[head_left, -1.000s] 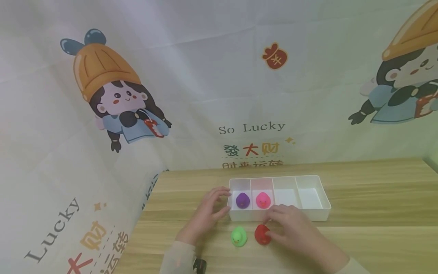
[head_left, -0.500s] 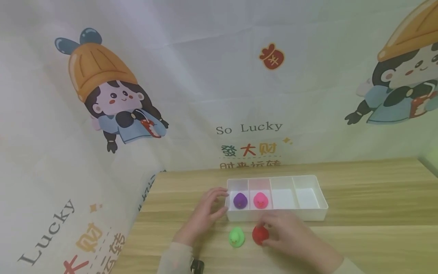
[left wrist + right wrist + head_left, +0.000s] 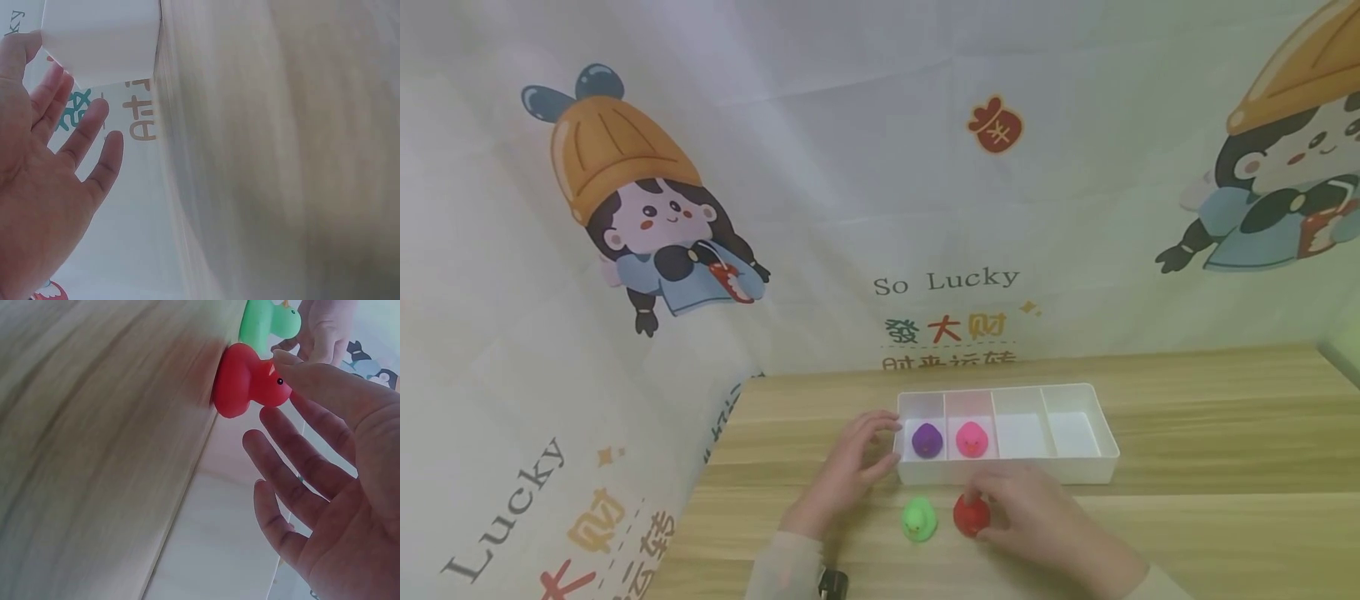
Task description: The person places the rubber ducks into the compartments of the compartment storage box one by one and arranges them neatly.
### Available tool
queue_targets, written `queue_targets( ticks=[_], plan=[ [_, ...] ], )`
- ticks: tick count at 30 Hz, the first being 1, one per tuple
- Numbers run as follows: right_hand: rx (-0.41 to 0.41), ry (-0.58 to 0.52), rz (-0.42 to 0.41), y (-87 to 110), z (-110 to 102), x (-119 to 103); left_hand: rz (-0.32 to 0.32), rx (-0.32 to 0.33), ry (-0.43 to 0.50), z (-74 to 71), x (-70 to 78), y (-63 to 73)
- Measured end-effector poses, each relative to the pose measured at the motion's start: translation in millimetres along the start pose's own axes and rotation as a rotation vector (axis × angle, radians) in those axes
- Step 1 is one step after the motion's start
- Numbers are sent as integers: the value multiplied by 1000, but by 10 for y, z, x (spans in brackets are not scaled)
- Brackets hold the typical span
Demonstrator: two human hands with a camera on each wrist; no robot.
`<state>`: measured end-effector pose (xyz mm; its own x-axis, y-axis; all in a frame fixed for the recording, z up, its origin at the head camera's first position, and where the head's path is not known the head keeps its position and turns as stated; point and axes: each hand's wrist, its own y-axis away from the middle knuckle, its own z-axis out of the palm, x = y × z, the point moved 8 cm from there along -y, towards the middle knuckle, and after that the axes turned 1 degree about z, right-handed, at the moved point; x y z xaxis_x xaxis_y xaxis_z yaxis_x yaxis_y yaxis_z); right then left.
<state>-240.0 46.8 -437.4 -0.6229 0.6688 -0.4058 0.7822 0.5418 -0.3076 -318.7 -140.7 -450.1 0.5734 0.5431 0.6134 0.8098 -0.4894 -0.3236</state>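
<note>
A red rubber duck [image 3: 967,521] sits on the table in front of the white divided box [image 3: 1007,472]. My right hand [image 3: 1037,510] pinches its head between thumb and index finger, as the right wrist view shows on the red duck [image 3: 232,384]; the other fingers stay spread. My left hand [image 3: 850,462] rests its fingertips against the box's left end, fingers relaxed and apart. In the left wrist view, thumb and fingertips meet the end of the white box [image 3: 103,44]. Left of the red duck stands a green rubber duck [image 3: 918,519].
The box has four compartments in a row. A purple duck [image 3: 927,440] sits in the leftmost, and a pink duck [image 3: 972,439] in the one beside it. A printed cloth [image 3: 820,167] hangs behind the wooden table [image 3: 1210,442]. A small black object [image 3: 833,583] is near the left sleeve.
My right hand has come down and its index finger and thumb have closed on the red duck's head. The left hand keeps its place at the box. The head view has shifted slightly.
</note>
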Motion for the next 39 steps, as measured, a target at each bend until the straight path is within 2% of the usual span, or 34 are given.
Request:
queue_targets(
  ticks=[8, 14, 26, 39],
  plan=[
    [3, 13, 10, 2, 4, -1, 7, 5, 4, -3, 3, 4],
    [36, 28, -18, -4, 2, -13, 21, 7, 12, -7, 20, -2],
    [58, 4, -13, -17, 10, -20, 29, 4, 24, -1, 27, -8],
    [35, -16, 12, -14, 14, 48, 38, 13, 29, -12, 40, 0]
  ],
)
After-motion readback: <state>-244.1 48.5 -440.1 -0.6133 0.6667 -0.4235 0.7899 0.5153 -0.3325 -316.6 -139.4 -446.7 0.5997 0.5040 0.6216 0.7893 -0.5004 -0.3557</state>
